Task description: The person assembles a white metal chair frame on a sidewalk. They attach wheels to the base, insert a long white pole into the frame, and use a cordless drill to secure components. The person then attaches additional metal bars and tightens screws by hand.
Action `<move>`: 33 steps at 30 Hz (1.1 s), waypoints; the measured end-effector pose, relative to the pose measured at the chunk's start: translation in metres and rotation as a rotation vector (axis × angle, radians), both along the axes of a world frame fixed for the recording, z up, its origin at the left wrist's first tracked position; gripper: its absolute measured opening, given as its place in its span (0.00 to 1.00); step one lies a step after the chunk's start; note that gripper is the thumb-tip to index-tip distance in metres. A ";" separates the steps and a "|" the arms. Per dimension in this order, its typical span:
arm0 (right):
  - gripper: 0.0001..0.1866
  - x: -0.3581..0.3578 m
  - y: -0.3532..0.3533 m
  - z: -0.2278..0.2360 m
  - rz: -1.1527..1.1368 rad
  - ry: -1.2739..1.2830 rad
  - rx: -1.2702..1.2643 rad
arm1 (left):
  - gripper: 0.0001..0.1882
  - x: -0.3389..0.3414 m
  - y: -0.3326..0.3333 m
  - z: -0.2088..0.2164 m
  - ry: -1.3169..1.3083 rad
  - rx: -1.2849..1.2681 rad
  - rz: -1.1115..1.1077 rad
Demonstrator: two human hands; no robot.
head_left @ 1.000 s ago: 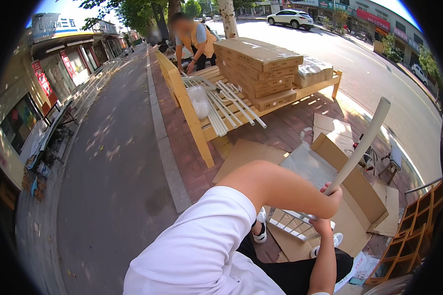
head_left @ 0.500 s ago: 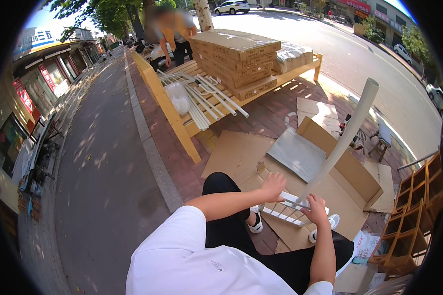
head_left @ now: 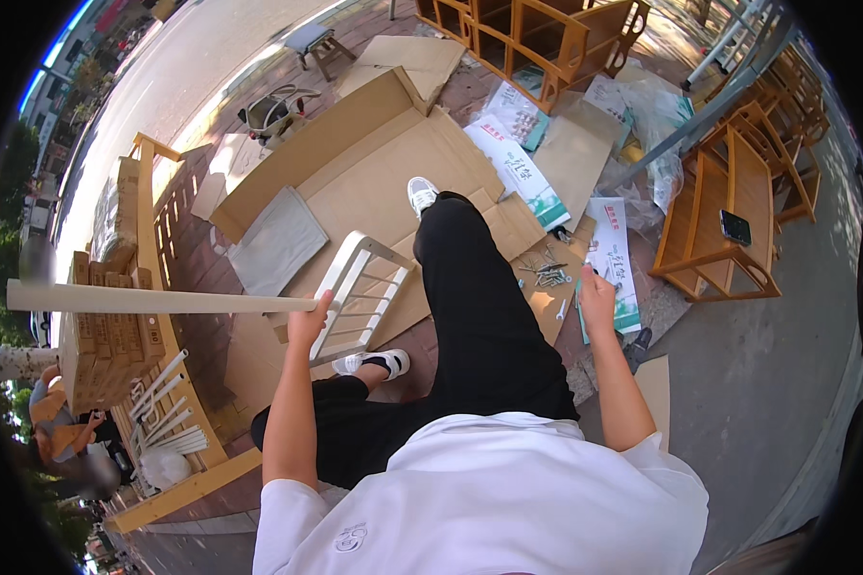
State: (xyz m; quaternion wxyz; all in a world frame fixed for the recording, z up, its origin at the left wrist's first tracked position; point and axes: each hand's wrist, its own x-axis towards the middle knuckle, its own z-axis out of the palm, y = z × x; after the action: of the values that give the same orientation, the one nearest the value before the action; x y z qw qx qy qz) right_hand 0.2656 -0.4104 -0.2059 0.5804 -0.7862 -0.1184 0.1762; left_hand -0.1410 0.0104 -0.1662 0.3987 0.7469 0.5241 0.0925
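Note:
My left hand (head_left: 309,318) is closed around the thick white pole (head_left: 163,299), where the pole meets a white slatted frame (head_left: 318,343). The pole points out to the left, and the frame leans over the flattened cardboard beside my left shoe. My right hand (head_left: 597,299) is closed, its fingers curled together; what it holds, if anything, is too small to make out. Near it lie loose bolts and screws (head_left: 551,276) on a piece of cardboard, with a small wrench (head_left: 561,309) below them. A white and green printed sheet (head_left: 616,251) lies behind this hand.
An opened cardboard box (head_left: 384,144) with a grey sheet (head_left: 278,241) spreads ahead. Wooden shelving (head_left: 518,43) stands beyond. A phone (head_left: 735,227) rests on a wooden cabinet (head_left: 738,182) at right. Stacked cartons (head_left: 110,335) sit on a wooden bed frame (head_left: 177,494); another person (head_left: 62,422) is behind it.
My view has swung to the right. Both hands were on the white frame; now the right has left it for the hardware area, while the left holds the pole, tipped leftward.

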 end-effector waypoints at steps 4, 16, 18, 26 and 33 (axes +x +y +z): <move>0.18 -0.087 -0.058 -0.103 0.091 0.048 -0.267 | 0.21 0.010 -0.001 0.003 -0.043 -0.139 -0.036; 0.15 0.076 0.026 -0.280 0.276 0.033 -0.881 | 0.11 0.012 -0.012 0.004 0.099 -0.036 -0.061; 0.13 0.109 0.043 -0.291 0.295 -0.004 -0.906 | 0.10 0.014 -0.016 0.007 0.080 -0.026 -0.062; 0.08 0.143 0.073 -0.327 0.354 -0.008 -0.986 | 0.09 0.017 -0.022 0.012 0.105 -0.039 -0.017; 0.07 0.135 0.063 -0.332 0.421 -0.083 -1.011 | 0.11 0.013 -0.021 0.008 0.169 -0.007 0.013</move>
State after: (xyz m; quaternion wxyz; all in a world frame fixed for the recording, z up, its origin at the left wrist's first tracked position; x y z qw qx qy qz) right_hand 0.4004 -0.3472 -0.5375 0.0774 -0.9328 -0.1963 0.2922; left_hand -0.1284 -0.0105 -0.1581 0.3549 0.7474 0.5609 0.0298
